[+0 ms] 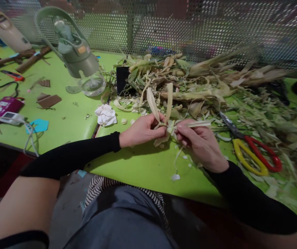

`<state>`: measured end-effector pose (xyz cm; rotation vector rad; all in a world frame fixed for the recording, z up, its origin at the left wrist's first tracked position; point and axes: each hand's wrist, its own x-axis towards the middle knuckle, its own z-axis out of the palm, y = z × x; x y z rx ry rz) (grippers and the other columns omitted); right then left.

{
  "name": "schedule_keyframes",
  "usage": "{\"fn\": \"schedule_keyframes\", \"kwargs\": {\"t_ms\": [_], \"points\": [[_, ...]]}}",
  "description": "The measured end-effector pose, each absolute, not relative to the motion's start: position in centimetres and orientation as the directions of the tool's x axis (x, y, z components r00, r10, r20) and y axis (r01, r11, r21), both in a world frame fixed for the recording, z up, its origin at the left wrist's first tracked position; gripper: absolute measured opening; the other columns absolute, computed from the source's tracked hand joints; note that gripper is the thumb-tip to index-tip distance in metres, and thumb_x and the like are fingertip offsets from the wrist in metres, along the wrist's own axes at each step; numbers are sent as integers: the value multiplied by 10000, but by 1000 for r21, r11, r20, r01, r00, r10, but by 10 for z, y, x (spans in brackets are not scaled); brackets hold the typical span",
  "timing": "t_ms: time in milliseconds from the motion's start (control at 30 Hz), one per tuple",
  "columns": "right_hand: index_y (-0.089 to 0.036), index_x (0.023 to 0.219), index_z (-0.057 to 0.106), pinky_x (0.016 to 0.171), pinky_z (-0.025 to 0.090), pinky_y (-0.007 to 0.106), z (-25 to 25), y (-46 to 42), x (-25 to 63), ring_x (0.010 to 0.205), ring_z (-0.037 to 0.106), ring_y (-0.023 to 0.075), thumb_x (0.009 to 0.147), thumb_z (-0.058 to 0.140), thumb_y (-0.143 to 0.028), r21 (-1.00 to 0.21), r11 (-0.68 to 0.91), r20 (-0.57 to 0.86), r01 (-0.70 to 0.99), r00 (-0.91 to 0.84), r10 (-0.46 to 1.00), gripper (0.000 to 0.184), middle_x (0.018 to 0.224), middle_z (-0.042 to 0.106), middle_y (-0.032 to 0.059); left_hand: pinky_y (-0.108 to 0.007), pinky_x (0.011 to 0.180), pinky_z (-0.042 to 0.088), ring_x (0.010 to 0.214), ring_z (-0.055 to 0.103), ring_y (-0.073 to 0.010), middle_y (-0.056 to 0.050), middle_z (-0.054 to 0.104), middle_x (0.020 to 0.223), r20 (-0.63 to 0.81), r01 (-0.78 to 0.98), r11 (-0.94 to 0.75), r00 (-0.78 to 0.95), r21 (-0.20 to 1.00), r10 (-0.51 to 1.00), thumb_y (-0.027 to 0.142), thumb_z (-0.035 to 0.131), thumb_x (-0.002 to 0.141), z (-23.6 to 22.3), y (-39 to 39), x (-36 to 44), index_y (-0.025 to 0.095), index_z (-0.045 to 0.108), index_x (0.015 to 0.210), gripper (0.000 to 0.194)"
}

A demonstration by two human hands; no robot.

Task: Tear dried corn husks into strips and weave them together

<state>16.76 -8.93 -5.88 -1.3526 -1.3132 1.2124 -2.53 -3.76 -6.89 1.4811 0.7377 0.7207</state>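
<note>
My left hand (144, 130) is closed in a pinch around a small bundle of corn husk strips (169, 100), two of which stick up like ears above the fingers. Close on its right, my right hand (200, 141) pinches a pale husk strip (201, 123) against the same bundle. The fingers hide part of where the strips meet. Below the hands a thin shred hangs toward the table, and small pale scraps (175, 177) lie there. Scissors (252, 148) with one red and one yellow handle lie open to the right of my right hand.
Behind the hands spreads a heap of dry corn husks (190, 74) with a black phone-like slab (122, 80) in it. A crumpled white tissue (106, 114), a water bottle (79, 57), a purple box (3, 107) and a cutter (12, 75) stand or lie leftward on the green table (70, 133).
</note>
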Motion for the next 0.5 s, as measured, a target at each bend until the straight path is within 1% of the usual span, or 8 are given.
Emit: {"fn": "schedule_keyframes", "kwargs": {"t_ms": [100,200,233,300,367,400,467,500], "points": [[-209,711,680,409,287,216,-57,-88,170,499,443,80,782,789,-604,-995,-46,-43,91,33,999,416,614,586,-13,-196,557,370,576,484,-51,64,550,682,-19,-9,31,611,999,792,115,584,872,-65,-35,-27,152,517,936,100],[-204,684,669,401,266,225,-53,-89,171,471,417,75,766,794,-620,-995,-41,-35,88,74,997,442,574,568,-18,-190,552,360,579,495,-48,45,597,700,-12,-28,37,619,999,785,120,558,896,-60,-32,-29,151,510,930,66],[-200,669,665,397,257,231,-51,-89,172,459,406,76,776,765,-654,-992,-61,-56,110,43,997,477,550,553,-17,-191,551,358,579,493,-47,37,610,716,-11,-22,32,625,999,780,136,550,908,-58,-31,-30,152,507,928,50],[-194,652,672,387,240,248,-48,-90,173,434,388,83,807,651,-757,-979,-111,-130,172,-99,987,585,510,528,-7,-199,557,363,579,478,-49,27,621,749,-15,0,20,643,1000,766,170,539,924,-58,-30,-31,155,498,938,45],[-195,685,692,389,239,262,-46,-90,172,426,386,92,822,560,-817,-970,-126,-170,206,-211,963,650,518,536,5,-211,578,375,595,465,-57,26,611,774,-10,45,-26,659,999,752,190,561,913,-60,-31,-32,158,503,955,79],[-201,727,698,393,242,266,-46,-90,172,430,384,93,821,571,-809,-975,-108,-148,195,-203,968,628,543,545,2,-219,591,381,609,463,-64,28,598,778,0,77,-68,665,995,747,202,580,901,-61,-32,-32,159,512,966,104],[-225,850,699,407,245,265,-46,-90,169,443,369,90,809,678,-722,-985,-46,-59,164,-74,995,499,598,538,-22,-236,622,395,644,473,-85,26,579,777,27,142,-169,685,975,728,259,606,894,-64,-35,-32,163,536,990,152],[-237,918,696,413,243,264,-46,-90,167,451,359,90,806,723,-666,-984,-23,-25,176,-7,1000,445,618,526,-35,-246,635,402,657,482,-96,23,576,774,35,170,-214,700,962,713,307,598,906,-65,-37,-32,167,541,993,174]]}}
